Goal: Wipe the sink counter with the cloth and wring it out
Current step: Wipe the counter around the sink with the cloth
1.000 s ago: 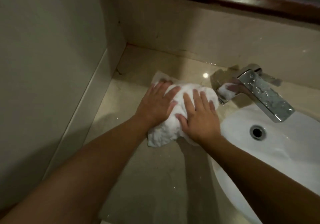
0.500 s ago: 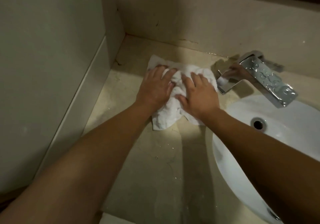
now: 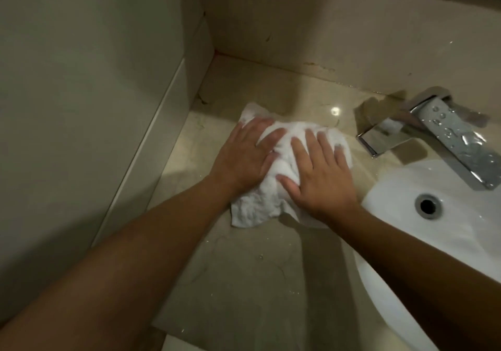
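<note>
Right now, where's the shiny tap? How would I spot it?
Find the white sink on the right. The tap stands at its back edge, its spout reaching over the basin. It's the only shiny metal thing, square-edged and dotted with water drops.

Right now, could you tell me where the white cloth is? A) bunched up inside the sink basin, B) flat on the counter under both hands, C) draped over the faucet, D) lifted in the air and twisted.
B: the cloth lies on the counter, with the left hand and right hand pressed palm-down on it, left of the sink.
</note>
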Action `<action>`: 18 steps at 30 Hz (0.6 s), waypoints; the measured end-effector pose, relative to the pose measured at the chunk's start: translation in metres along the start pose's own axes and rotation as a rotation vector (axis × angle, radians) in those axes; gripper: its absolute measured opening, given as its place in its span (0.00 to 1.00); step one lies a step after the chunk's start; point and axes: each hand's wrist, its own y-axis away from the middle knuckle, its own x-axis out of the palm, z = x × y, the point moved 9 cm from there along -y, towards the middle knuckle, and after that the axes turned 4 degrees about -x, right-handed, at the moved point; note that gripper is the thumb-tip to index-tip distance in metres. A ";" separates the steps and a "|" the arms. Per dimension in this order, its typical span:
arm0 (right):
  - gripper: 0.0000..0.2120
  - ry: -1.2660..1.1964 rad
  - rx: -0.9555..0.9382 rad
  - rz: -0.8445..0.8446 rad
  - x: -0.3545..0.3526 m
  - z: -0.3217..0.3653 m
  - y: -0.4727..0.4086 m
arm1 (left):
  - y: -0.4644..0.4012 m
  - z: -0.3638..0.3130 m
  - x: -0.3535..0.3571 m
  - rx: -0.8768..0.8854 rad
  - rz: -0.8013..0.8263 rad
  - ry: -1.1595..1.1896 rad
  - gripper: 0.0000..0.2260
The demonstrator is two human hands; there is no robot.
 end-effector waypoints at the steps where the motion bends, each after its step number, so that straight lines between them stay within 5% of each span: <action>1: 0.38 -0.029 0.013 -0.013 -0.001 -0.002 -0.011 | -0.010 0.006 0.001 -0.022 -0.002 -0.008 0.22; 13: 0.34 -0.053 0.125 -0.024 -0.008 -0.007 -0.060 | -0.048 0.036 -0.002 -0.254 -0.055 -0.143 0.22; 18: 0.33 -0.067 0.108 -0.025 0.000 0.012 -0.019 | -0.004 0.015 -0.006 -0.182 -0.069 -0.080 0.20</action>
